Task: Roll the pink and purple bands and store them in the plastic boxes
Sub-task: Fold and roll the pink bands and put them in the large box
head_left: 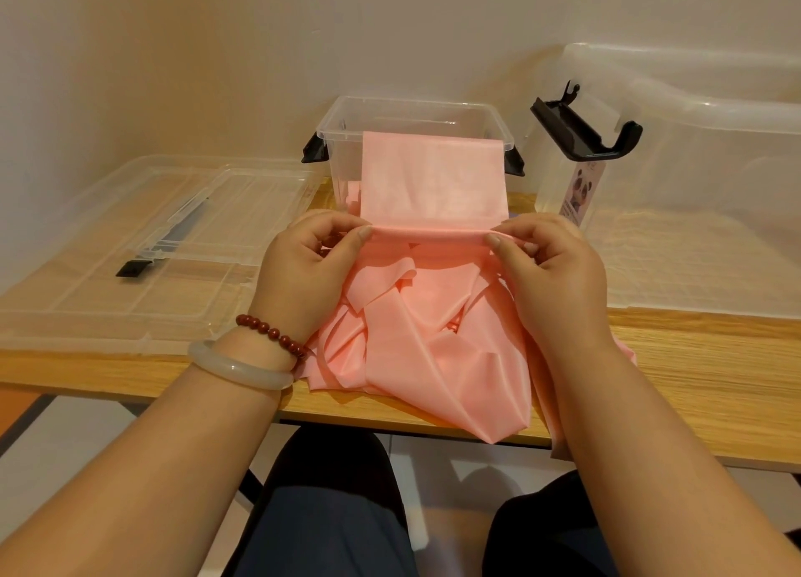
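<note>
pale, bare wall [216, 34] stood behind the light wooden table [693, 359]. much of the long, thin pink elastic band [433, 177] was hard to follow. it lay in a crumpled heap under my wrists, one fold spilling over the table's near edge, and i could not tell where its far end was. the small clear plastic box with black side latches [411, 104] was partly covered by a flat stretch of band draped over its near rim, and more pink showed dimly through its wall. on the right, a taller clear plastic box with a black hinged handle [585, 130] and a big clear plastic tub [715, 151] behind it blurred into one another, the tub cut off by the frame. a flat clear plastic lid with a black clip [151, 229] lay on the left, also cut off.

the taller box carried a paper label with a panda picture [578, 195]; its writing was too small to read.

my left hand [303, 268] and right hand [550, 268] were each curled, thumb against fingertips, pinching one end of the band's narrow rolled edge just in front of the small box. my left wrist wore a dark red bead bracelet [273, 331] and a pale, stone-like bangle [238, 366].
</note>
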The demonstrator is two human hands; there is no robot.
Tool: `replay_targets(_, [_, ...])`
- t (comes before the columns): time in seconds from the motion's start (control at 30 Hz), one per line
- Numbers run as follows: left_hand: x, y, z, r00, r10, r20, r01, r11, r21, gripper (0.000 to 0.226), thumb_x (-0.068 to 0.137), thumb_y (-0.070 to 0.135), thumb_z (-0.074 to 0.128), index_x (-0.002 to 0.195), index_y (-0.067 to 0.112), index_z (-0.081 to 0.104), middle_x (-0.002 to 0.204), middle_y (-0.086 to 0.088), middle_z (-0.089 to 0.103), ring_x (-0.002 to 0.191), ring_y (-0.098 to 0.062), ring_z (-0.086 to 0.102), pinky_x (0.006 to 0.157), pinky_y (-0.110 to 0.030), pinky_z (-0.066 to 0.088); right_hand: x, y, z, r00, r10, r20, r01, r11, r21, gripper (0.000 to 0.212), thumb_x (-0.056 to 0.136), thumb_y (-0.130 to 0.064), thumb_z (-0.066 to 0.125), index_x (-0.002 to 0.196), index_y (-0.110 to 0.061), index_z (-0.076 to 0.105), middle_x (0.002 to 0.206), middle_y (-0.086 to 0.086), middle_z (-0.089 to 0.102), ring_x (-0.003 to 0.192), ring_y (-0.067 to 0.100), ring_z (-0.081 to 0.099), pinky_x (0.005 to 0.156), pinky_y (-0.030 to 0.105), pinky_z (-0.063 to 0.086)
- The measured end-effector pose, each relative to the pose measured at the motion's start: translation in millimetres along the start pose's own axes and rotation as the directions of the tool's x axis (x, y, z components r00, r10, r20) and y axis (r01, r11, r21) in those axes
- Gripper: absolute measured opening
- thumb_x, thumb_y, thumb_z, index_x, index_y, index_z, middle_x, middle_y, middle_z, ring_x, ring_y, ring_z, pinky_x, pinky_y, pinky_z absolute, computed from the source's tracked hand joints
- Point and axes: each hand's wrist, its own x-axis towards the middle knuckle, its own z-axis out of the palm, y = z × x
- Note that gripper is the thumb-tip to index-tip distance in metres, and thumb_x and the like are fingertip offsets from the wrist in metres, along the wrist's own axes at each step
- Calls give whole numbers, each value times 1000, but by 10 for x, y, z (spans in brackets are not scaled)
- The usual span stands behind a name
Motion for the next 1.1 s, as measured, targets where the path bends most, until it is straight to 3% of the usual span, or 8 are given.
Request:
replay_targets(0.1, [-15, 12, 0, 999, -35, -11, 35, 999, -29, 8, 92, 25, 63, 92, 32, 66, 85, 13, 65, 79, -2, 61, 65, -11, 47, -19, -2, 7, 999, 27, 17, -28, 998, 55, 12, 90, -25, 68, 95, -34, 63, 91, -10, 66, 87, 11, 64, 81, 38, 56])
replay_targets(0.17, [-21, 25, -2, 999, -41, -16, 40, 997, -68, 11, 91, 21, 63, 95, 32, 65, 87, 9, 66, 75, -2, 62, 65, -12, 50, -29, -16, 7, 999, 26, 25, -28, 998, 56, 18, 92, -27, 66, 96, -42, 56, 90, -11, 65, 87, 11, 65, 79, 42, 56])
replay_targets(0.4, [-22, 42, -23, 999, -28, 28, 31, 993, -112, 25, 90, 13, 65, 105, 34, 65, 96, 9, 66, 84, -1, 63, 76, -15, 52, -24, -21, -1, 999, 34, 28, -36, 998, 47, 13, 90, -26, 68, 99, -34, 63, 96, -15, 64, 90, 5, 62, 83, 29, 55])
replay_targets(0.5, [-26, 65, -26, 998, 6, 61, -2, 998, -69, 34, 88, 5, 64, 112, 30, 62, 101, 15, 62, 86, 12, 57, 80, -7, 47, -20, -16, -1, 998, 46, 43, -48, 997, 52, 18, 88, -25, 71, 101, -34, 65, 100, -13, 66, 91, 0, 62, 83, 21, 53])
replay_targets(0.6, [-35, 91, -18, 997, 33, 70, -28, 998, -61, 33, 86, 0, 65, 109, 24, 64, 104, 9, 61, 84, 16, 55, 78, -4, 43, -23, -12, 0, 999, 34, 18, -35, 998, 54, 15, 90, -23, 68, 100, -33, 68, 97, -15, 66, 90, 4, 61, 85, 28, 53])
replay_targets(0.87, [-14, 18, -11, 999, -9, 40, 11, 999, -45, 23, 87, 14, 68, 98, 34, 66, 89, 12, 62, 84, -8, 61, 77, -20, 52, -17, -3, 5, 1000, 3, 5, -3, 1000, 25, 8, 95, -24, 59, 92, -32, 59, 85, -9, 63, 82, 10, 60, 71, 31, 49])
replay_targets(1.0, [0, 10, -12, 998, -54, 13, 55, 994, -93, 19, 86, 15, 70, 100, 28, 67, 90, 4, 66, 87, -16, 65, 79, -24, 55, -19, -6, 8, 999, -3, 50, 2, 999, 35, 11, 93, -28, 64, 102, -35, 62, 97, -10, 63, 88, 14, 63, 80, 39, 55])
replay_targets(1.1, [-11, 27, -12, 998, -66, -2, 66, 991, -117, 20, 85, 16, 70, 95, 33, 70, 94, 6, 70, 90, -13, 66, 80, -23, 54, -15, -5, 11, 998, -6, 68, 5, 1000, 8, 18, 92, -27, 65, 107, -35, 62, 109, -9, 62, 97, 7, 59, 88, 34, 53])
